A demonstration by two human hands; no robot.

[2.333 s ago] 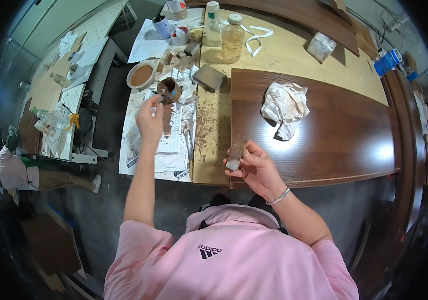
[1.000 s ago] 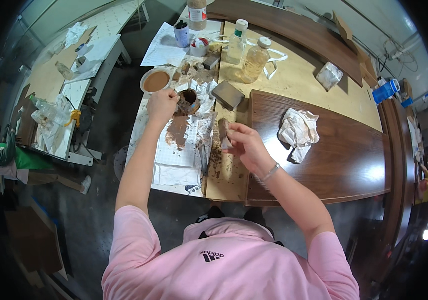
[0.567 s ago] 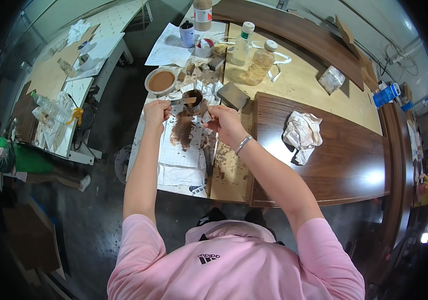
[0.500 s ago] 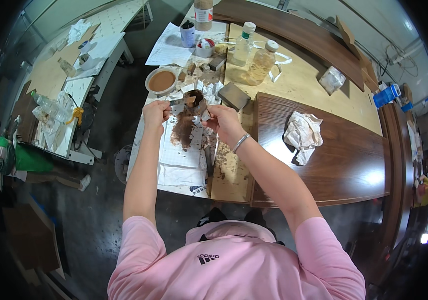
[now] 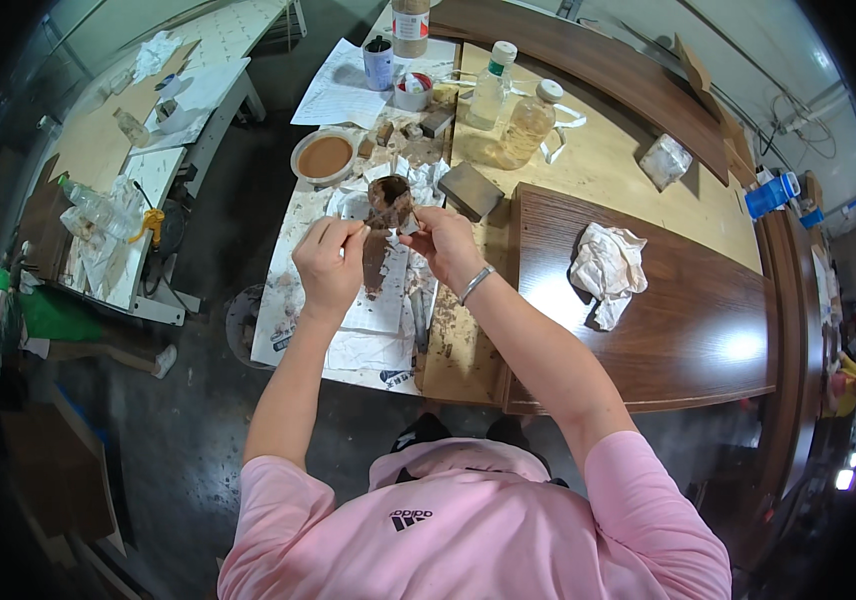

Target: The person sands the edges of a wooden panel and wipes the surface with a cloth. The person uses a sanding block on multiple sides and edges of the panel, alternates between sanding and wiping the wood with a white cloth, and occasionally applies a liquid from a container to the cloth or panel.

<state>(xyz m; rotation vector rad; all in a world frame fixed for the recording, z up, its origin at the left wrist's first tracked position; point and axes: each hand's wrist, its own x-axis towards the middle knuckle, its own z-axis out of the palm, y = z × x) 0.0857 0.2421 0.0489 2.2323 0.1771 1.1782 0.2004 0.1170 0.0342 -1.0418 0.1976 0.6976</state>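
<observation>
My right hand (image 5: 445, 246) pinches the rim of a small round cup (image 5: 390, 194), stained brown inside and out and tipped toward me. Just left of it, my left hand (image 5: 330, 266) is closed, thumb against fingers, on a thin flat spatula-like tool whose end lies at the cup's near side; most of the tool is hidden. Beneath both hands lie white papers (image 5: 373, 318) with a dark brown smear. Beyond my left hand stands a round tub (image 5: 325, 157) of light brown paste. A dark rectangular block (image 5: 470, 191) sits to the right of the cup.
A glossy brown wooden panel (image 5: 688, 310) with a crumpled white cloth (image 5: 608, 272) fills the right side. Two clear plastic bottles (image 5: 525, 130) stand at the back, near a purple-white can (image 5: 378, 65). Another worktable (image 5: 173, 150) is at left, with a person below it.
My left hand has moved nearer to me and slightly right, turning so the tool is now mostly hidden. The right hand keeps the cup in nearly the same place.
</observation>
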